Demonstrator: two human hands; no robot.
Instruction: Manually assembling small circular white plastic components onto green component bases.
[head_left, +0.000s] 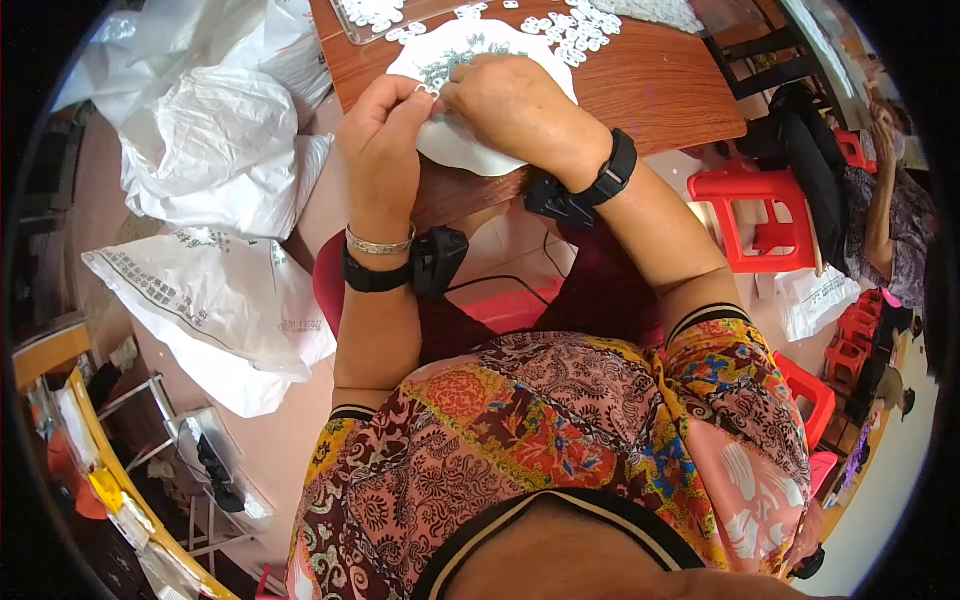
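Observation:
Over the near edge of the wooden table, my left hand [385,140] pinches a small white plastic piece [425,91] between thumb and forefinger. My right hand [520,105] is right beside it, fingers curled and pressed together; whatever they hold is hidden. Under both hands lies a white round sheet or shallow dish [468,150] with a wavy rim. A heap of small grey metal parts [440,68] rests on it, too small to name exactly, partly covered by my right hand. Small white plastic pieces with holes [580,38] lie scattered behind it.
A clear tray [350,30] of white pieces stands at the table's [660,95] far left. Large white sacks [210,140] fill the floor at left, with another white sack [215,300] nearer. Red stools [755,215] and another person [885,220] are at right.

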